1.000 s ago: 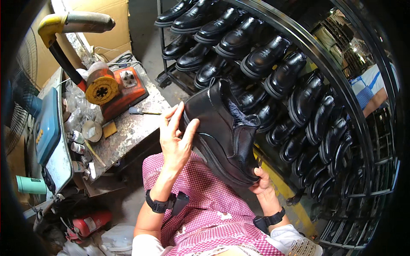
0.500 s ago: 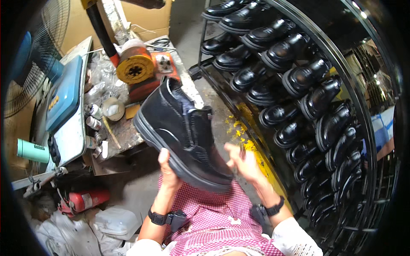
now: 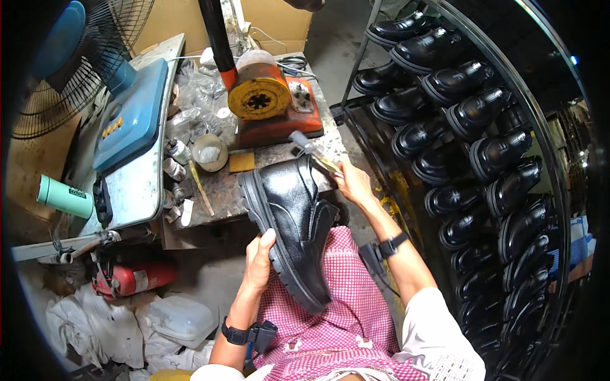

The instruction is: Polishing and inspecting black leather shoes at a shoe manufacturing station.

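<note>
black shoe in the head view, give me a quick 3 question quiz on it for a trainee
1. True or false: the left hand grips the black shoe by its sole.
2. What does the right hand hold?
A. a brush with a pale handle
B. a red fire extinguisher
C. a green bottle
3. Fill in: the rack to the person's right holds rows of ____ shoes.

Key
1. True: the left hand clasps the thick treaded sole, and the shoe lies tilted over the checked apron.
2. A: the brush is held at the shoe's top edge, close to the workbench.
3. Black.
</note>
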A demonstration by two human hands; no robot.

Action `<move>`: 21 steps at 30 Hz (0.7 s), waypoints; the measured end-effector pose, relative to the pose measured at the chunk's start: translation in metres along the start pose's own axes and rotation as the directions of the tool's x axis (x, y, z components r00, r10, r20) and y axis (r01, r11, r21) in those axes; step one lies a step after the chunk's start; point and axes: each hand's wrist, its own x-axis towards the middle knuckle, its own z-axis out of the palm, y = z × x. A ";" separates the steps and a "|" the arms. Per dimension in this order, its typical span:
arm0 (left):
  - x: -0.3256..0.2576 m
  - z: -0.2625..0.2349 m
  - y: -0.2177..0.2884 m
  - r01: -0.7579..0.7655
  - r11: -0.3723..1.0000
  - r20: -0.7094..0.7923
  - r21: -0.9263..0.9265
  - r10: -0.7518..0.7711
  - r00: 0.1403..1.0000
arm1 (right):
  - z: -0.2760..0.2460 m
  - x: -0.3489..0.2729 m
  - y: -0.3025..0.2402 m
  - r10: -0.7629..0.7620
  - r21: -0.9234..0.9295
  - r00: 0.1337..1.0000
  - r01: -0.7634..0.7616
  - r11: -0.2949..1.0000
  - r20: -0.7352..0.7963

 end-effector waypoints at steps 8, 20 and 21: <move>0.004 0.020 0.011 -0.079 0.971 0.144 0.225 0.047 0.988 | -0.158 -0.067 -0.024 -0.040 0.652 0.997 -0.017 0.758 0.072; 0.011 0.037 0.009 -0.105 0.972 0.183 0.212 0.066 0.981 | -0.227 -0.082 -0.022 -0.305 0.147 0.928 0.277 0.949 0.217; 0.012 0.038 0.011 -0.199 0.942 0.189 0.269 0.151 0.970 | -0.218 -0.077 -0.024 -0.296 0.065 0.942 0.289 0.955 0.159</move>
